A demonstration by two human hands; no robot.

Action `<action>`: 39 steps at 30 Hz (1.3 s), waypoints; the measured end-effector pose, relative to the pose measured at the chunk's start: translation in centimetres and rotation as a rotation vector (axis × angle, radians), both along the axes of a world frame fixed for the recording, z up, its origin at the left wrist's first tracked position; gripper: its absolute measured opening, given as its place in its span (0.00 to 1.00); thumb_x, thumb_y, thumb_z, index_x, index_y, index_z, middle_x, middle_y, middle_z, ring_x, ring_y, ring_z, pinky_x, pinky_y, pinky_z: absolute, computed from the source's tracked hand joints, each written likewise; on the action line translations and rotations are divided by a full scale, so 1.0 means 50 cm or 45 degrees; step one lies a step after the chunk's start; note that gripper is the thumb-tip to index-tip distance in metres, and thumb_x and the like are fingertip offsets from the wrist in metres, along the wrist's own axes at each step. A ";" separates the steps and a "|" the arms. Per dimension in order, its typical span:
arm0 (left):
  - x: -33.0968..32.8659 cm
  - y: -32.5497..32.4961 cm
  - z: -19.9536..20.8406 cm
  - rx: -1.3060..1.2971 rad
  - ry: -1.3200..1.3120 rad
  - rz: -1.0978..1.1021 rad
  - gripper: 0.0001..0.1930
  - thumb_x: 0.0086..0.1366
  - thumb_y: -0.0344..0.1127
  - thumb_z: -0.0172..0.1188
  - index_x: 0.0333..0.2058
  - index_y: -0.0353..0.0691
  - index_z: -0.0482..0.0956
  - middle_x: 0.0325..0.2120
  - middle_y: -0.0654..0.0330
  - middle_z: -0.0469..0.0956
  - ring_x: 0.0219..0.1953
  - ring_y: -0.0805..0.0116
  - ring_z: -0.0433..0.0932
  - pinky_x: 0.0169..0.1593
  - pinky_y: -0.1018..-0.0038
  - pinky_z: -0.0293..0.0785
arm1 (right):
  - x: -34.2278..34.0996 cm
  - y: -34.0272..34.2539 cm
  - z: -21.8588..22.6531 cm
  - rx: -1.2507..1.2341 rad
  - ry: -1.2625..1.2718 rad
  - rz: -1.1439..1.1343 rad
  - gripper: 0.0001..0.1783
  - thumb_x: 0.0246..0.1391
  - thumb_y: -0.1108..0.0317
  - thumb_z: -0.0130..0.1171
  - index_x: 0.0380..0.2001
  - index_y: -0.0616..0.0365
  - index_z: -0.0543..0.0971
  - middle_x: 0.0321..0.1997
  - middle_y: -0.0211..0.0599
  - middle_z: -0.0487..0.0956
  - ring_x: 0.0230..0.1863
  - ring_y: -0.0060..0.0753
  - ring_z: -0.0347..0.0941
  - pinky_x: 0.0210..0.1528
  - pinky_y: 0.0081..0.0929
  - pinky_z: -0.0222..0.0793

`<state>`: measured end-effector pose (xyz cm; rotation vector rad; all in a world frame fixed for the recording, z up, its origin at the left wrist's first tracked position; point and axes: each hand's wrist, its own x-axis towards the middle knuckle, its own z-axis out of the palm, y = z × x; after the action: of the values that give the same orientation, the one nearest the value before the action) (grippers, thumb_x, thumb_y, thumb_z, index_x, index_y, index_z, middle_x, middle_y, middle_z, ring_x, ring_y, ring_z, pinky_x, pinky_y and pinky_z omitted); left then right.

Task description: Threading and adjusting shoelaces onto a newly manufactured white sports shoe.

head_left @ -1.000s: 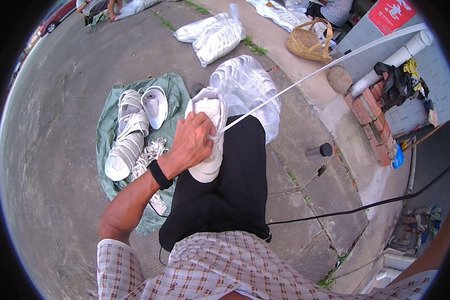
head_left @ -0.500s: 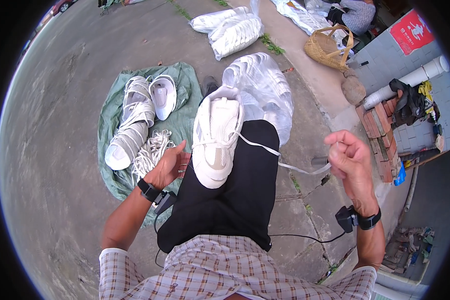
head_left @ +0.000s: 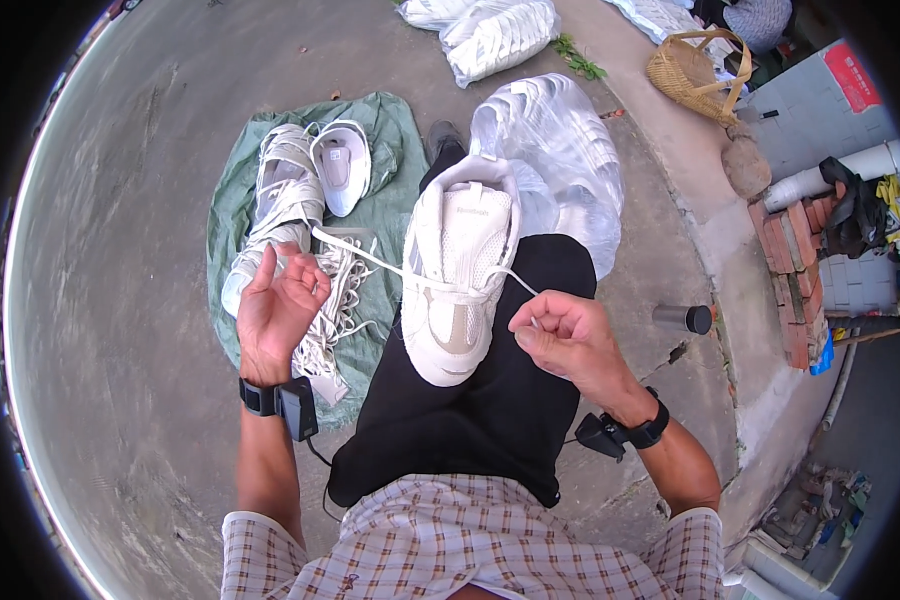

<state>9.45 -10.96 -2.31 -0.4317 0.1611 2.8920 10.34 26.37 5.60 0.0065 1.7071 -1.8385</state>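
Observation:
A white sneaker [head_left: 460, 270] with a beige toe panel rests on my black-trousered lap, toe toward me. A white shoelace [head_left: 365, 255] runs through its lower eyelets and comes out on both sides. On the right, my right hand [head_left: 570, 340] is closed in a pinch on one lace end. The other end stretches out to the left, close to the fingertips of my left hand [head_left: 282, 310]. That hand is palm up, fingers apart and loosely curled, and no grip on the lace shows. Below it lies a bundle of white laces [head_left: 335, 300].
A green sheet [head_left: 390, 130] holds stacked white shoes [head_left: 288, 185] and a single shoe upper [head_left: 342, 170]. Clear bags of shoes [head_left: 550, 130] lie beyond my knee. To the right are a dark cylinder [head_left: 682, 319], bricks [head_left: 792, 270] and a wicker basket [head_left: 685, 75].
My right hand has come in from far right to beside the sneaker. My left hand has moved left and turned palm up. A lace end now extends on the sneaker's left side.

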 end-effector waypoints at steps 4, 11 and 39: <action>-0.003 -0.028 0.000 -0.451 -0.244 -0.251 0.19 0.75 0.46 0.55 0.52 0.35 0.75 0.39 0.62 0.80 0.45 0.67 0.78 0.54 0.66 0.73 | -0.007 0.011 -0.010 -0.071 -0.068 -0.013 0.08 0.64 0.68 0.64 0.40 0.62 0.80 0.27 0.24 0.78 0.25 0.11 0.69 0.24 0.11 0.61; -0.022 0.104 -0.160 -0.627 -0.341 -1.110 0.29 0.75 0.57 0.50 0.54 0.32 0.77 0.44 0.56 0.83 0.46 0.65 0.80 0.55 0.68 0.71 | -0.004 0.006 -0.016 0.017 -0.008 0.024 0.08 0.64 0.68 0.64 0.40 0.62 0.80 0.27 0.24 0.78 0.25 0.11 0.70 0.23 0.12 0.61; 0.484 -0.976 0.147 -0.909 -0.706 1.206 0.08 0.74 0.33 0.54 0.37 0.36 0.80 0.27 0.59 0.76 0.31 0.67 0.75 0.33 0.73 0.73 | 0.005 0.024 -0.039 0.155 0.336 0.246 0.12 0.64 0.68 0.64 0.46 0.65 0.78 0.29 0.33 0.81 0.24 0.17 0.75 0.26 0.18 0.70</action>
<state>33.63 -59.75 5.06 -1.8235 1.1791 3.2717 10.61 27.59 3.67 -0.3539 1.9225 -1.6480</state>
